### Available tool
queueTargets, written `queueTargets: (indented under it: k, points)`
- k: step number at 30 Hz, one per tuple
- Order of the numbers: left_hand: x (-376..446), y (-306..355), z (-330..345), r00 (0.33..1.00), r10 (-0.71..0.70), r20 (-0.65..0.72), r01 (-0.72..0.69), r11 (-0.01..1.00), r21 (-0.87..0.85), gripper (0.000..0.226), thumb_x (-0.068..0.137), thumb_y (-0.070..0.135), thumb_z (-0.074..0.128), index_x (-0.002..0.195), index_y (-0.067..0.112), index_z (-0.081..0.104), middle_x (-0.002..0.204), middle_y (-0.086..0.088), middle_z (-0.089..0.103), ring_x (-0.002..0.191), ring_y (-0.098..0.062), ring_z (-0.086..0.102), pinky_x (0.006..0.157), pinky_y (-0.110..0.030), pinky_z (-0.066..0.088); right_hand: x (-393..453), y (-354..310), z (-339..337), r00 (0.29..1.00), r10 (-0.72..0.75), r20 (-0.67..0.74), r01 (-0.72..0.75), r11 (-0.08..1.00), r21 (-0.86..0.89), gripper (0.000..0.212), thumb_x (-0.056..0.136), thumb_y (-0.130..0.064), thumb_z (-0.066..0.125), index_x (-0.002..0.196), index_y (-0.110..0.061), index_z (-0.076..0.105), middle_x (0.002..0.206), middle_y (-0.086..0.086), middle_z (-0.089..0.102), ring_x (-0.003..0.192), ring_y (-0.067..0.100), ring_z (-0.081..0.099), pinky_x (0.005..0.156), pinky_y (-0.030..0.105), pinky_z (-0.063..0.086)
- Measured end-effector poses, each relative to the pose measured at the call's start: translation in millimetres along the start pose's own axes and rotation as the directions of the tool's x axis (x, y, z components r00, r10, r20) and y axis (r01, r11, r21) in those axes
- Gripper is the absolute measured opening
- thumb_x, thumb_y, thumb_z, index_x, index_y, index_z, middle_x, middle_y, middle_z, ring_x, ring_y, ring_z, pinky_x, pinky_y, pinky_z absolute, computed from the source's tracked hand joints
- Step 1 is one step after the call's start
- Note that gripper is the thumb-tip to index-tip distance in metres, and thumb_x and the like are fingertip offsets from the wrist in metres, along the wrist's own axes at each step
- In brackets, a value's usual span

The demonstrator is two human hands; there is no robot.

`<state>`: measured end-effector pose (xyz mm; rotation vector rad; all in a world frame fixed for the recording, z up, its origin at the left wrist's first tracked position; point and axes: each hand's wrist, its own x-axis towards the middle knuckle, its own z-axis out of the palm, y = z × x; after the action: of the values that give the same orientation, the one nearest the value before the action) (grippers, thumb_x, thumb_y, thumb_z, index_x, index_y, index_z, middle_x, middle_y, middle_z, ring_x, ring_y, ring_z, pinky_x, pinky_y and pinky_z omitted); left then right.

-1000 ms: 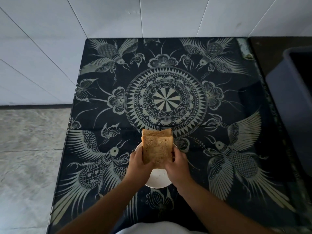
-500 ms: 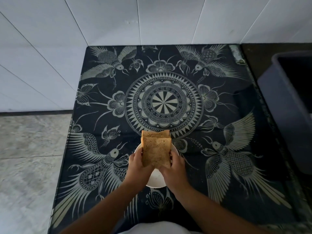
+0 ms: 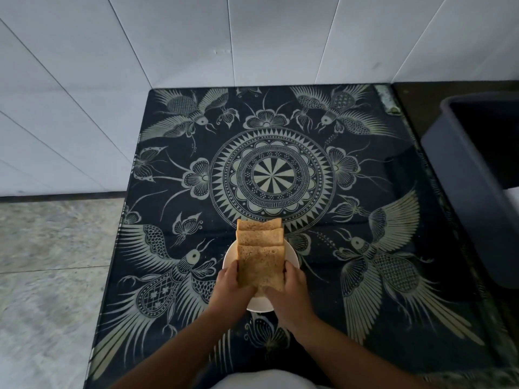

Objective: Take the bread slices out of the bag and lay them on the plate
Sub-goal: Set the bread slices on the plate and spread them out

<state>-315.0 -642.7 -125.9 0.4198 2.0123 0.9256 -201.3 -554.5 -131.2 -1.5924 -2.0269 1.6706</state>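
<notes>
Fingers (image 3: 290,272) of both hands pinch fanned bread slices (image 3: 259,256) over the plate (image 3: 292,255); uneven release could slide the far slice off.

bread slices (image 3: 260,265): rough, porous, matt | plate (image 3: 292,255): smooth, glossy | table (image 3: 393,169): glossy, printed
</notes>
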Motion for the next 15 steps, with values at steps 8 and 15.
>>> queueTargets:
  k: [8, 15]
  points:
    - [-10.7, -13.0, 3.6, 0.999, 0.013, 0.039, -0.014, 1.000, 0.026, 0.067, 0.086, 0.018, 0.066, 0.145, 0.016, 0.035, 0.118, 0.001, 0.040, 0.089, -0.003, 0.050, 0.052, -0.005, 0.046, -10.6, 5.7, -1.9, 0.999, 0.038, 0.036, -0.039, 0.999, 0.024, 0.074, 0.067, -0.035, 0.068, 0.136, -0.022, 0.045, 0.122, -0.002, 0.038, 0.113, 0.017, 0.049, 0.092, 0.033, 0.048]
    - [-19.4, -18.4, 4.1, 1.000, 0.017, 0.020, -0.018, 0.999, 0.050, 0.077, 0.081, 0.034, 0.069, 0.147, 0.023, 0.030, 0.126, -0.002, 0.039, 0.108, -0.014, 0.049, 0.084, -0.026, 0.051, -14.9, 9.5, -3.3, 0.998, 0.013, 0.062, -0.014, 1.000, 0.025, 0.075, 0.078, -0.027, 0.075, 0.143, -0.017, 0.040, 0.131, 0.004, 0.035, 0.119, 0.018, 0.045, 0.085, 0.020, 0.042]
